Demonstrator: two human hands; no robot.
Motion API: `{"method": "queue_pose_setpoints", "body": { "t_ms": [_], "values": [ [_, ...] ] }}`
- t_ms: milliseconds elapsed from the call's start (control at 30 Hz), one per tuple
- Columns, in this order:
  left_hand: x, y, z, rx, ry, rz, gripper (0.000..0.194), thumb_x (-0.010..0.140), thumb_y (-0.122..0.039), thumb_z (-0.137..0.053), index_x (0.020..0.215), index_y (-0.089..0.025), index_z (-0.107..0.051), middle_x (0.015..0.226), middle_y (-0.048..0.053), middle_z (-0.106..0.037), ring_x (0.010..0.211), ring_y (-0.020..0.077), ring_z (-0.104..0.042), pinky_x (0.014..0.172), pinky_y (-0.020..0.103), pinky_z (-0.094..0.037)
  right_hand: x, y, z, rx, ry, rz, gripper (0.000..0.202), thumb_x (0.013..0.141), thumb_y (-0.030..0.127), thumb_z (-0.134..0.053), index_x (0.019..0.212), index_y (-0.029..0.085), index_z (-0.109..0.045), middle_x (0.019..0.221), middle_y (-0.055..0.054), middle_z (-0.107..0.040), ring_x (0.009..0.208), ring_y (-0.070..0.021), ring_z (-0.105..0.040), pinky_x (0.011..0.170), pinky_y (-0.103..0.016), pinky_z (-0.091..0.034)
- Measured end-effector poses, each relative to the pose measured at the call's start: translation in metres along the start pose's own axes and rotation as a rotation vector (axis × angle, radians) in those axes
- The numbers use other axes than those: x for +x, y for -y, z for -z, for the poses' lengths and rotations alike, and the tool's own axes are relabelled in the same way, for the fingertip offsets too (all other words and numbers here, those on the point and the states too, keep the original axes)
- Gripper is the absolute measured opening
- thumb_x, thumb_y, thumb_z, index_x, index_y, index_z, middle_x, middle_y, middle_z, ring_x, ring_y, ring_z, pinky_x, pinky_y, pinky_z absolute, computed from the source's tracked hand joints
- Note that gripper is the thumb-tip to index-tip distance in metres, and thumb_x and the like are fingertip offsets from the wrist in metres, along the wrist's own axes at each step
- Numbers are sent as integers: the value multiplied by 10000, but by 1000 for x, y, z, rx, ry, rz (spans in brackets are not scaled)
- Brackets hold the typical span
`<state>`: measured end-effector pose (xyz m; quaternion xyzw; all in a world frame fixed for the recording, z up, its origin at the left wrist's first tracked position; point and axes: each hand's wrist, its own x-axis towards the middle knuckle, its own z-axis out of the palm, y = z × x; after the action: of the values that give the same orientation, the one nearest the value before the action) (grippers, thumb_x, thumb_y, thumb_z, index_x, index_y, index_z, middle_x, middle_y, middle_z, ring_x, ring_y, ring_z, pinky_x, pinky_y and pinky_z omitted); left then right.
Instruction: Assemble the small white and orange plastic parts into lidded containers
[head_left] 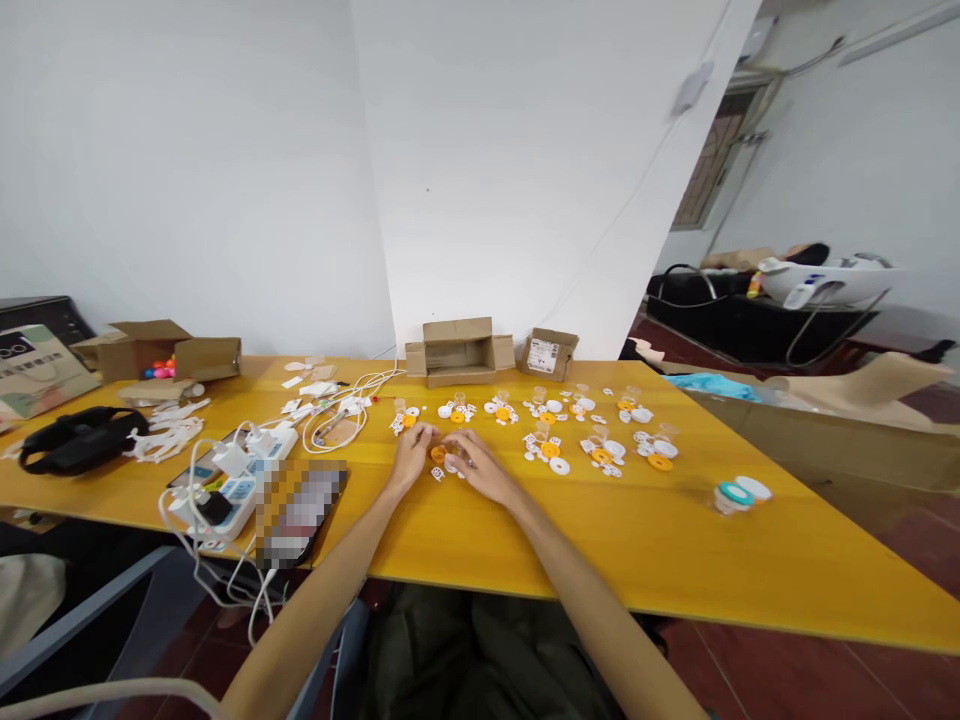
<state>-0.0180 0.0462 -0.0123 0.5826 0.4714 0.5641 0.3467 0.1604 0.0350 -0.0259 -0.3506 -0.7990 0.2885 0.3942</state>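
Near the middle of the table, my left hand (413, 457) is closed with its fingertips bent together; whatever it holds is too small to make out. Close on its right, my right hand (480, 468) has its fingers curled inward, and what they grip is also hidden. An orange round piece (438, 455) shows between the two hands, apparently on the table. Small white cut-out pieces (438, 474) lie just below it. Beyond my hands is a group with an orange ring (457, 416), a white disc (445, 411) and small white pieces.
Similar groups with clear cups, white discs (559, 466) and orange rings (660, 463) spread rightward. Open cardboard boxes (459, 378) stand by the wall. Left are a power strip (244, 490), cables, a phone (300, 515) and a black headset (82, 440). A teal-lidded container (733, 497) sits right.
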Motion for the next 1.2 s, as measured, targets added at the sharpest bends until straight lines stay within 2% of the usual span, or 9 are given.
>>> {"method": "queue_pose_setpoints", "body": {
  "t_ms": [67,200,300,533,633,800,1000,1200],
  "values": [
    [-1,0,2,58,17,-45,207,798,-398,-693,710,-211,-685,771,35,-725,807,224,-676,815,351,-546,0,-4,0,28,-28,-1,237,931,289,-549,1152,244,-622,1145,-62,-620,1062,-206,-607,964,-386,-510],
    [-7,-1,3,205,140,-116,34,774,-238,-680,786,-210,-695,822,22,-716,783,199,-666,790,332,-551,1,-15,-5,101,-125,-13,205,900,288,-549,1085,238,-619,1078,-53,-658,1050,-218,-629,972,-406,-511],
    [-10,-3,1,326,199,-166,85,787,-147,-630,797,-212,-685,848,18,-703,811,189,-656,808,326,-544,2,-20,-7,160,-190,-43,175,868,287,-560,1028,245,-616,1033,-39,-680,1003,-216,-655,945,-398,-527],
    [-11,-5,2,449,208,-229,175,835,-80,-568,806,-213,-678,842,19,-681,829,189,-635,835,332,-524,2,-15,3,167,-337,-88,144,833,301,-571,968,255,-591,990,-37,-708,935,-221,-675,895,-393,-547],
    [-12,-6,2,480,219,-255,185,867,-93,-542,818,-212,-674,859,25,-674,869,195,-631,857,340,-514,0,-14,10,139,-391,-108,124,823,306,-572,934,251,-575,957,-37,-706,906,-227,-675,872,-401,-551],
    [-17,-11,0,548,285,-349,89,899,-218,-607,893,-227,-696,988,48,-672,993,221,-617,951,378,-489,-1,-15,13,71,-413,-102,83,815,297,-570,876,247,-548,883,-34,-697,835,-229,-670,802,-393,-560],
    [-22,-13,0,693,399,-383,123,886,-250,-639,976,-257,-722,1191,64,-632,1178,263,-536,1050,453,-437,-1,-20,9,-32,-368,-59,87,802,235,-565,884,257,-547,881,-27,-690,809,-226,-662,773,-389,-563],
    [-20,-8,1,715,402,-402,138,914,-282,-605,979,-262,-725,1192,67,-614,1178,266,-511,1049,476,-424,-1,-22,7,-81,-350,-64,132,819,205,-547,934,258,-510,957,-45,-683,893,-241,-677,812,-409,-567]
  ]
}}
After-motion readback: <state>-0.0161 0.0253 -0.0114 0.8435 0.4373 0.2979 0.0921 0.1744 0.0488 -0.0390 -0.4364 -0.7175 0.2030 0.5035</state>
